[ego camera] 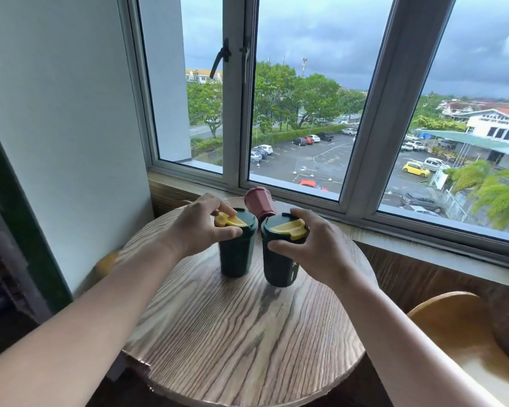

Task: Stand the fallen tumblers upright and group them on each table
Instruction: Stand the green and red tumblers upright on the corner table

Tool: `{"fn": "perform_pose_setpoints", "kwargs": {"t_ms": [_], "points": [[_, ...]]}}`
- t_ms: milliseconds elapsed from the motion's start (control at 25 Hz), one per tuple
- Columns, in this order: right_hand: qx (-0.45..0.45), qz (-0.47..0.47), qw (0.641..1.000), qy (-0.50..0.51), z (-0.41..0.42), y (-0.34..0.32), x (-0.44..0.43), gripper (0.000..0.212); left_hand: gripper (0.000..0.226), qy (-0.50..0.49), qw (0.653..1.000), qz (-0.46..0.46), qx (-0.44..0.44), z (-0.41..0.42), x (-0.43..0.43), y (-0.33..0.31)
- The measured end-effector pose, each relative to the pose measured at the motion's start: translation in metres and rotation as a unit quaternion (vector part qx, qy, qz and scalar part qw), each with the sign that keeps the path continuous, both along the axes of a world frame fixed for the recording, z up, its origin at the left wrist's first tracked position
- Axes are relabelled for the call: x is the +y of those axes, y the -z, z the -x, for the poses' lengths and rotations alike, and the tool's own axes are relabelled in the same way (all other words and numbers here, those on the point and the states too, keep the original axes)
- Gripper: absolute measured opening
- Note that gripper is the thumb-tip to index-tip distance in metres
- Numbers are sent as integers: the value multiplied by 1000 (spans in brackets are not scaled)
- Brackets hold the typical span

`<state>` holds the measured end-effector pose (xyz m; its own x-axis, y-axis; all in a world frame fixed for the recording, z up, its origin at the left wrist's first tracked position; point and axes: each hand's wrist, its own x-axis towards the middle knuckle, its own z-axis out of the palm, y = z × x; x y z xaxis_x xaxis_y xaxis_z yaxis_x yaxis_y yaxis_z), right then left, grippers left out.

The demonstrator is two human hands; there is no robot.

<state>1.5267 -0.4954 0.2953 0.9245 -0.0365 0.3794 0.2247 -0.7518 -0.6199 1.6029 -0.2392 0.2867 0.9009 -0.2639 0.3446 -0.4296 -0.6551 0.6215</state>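
Observation:
Two dark green tumblers with yellow lid flaps stand upright side by side on a round wooden table (241, 333). My left hand (200, 224) grips the lid of the left green tumbler (235, 254) from above. My right hand (312, 239) grips the lid of the right green tumbler (279, 265) the same way. Behind them a maroon tumbler (259, 202) lies on its side near the window ledge, its base pointing toward the glass and its lid end hidden behind the green tumblers.
A wide window (306, 113) and its ledge run just behind the table. A white wall (65, 127) closes the left side. A curved wooden chair back (459, 327) stands at the lower right. The table's near half shows bare wood grain.

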Motion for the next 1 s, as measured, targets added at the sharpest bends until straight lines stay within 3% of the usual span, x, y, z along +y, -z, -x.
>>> {"fn": "perform_pose_setpoints", "kwargs": {"t_ms": [160, 320, 640, 840, 920, 1000], "points": [[1, -17, 1000, 10, -21, 18, 2, 93, 41, -1, 1000, 12, -17, 1, -1, 1], [3, -35, 999, 1, -25, 21, 0, 86, 43, -5, 1000, 13, -18, 1, -1, 3], [44, -47, 994, -85, -33, 18, -13, 87, 44, -18, 999, 32, -18, 1, -1, 9], [114, -243, 951, -151, -83, -14, -36, 78, 45, -35, 990, 139, 0, 1, -9, 9], [151, -210, 953, -158, -128, -23, -37, 70, 29, -63, 988, 143, -14, 0, -11, 10], [172, -92, 969, -150, -185, -22, -33, 56, 14, -87, 987, 134, -26, -1, -14, 10]]}}
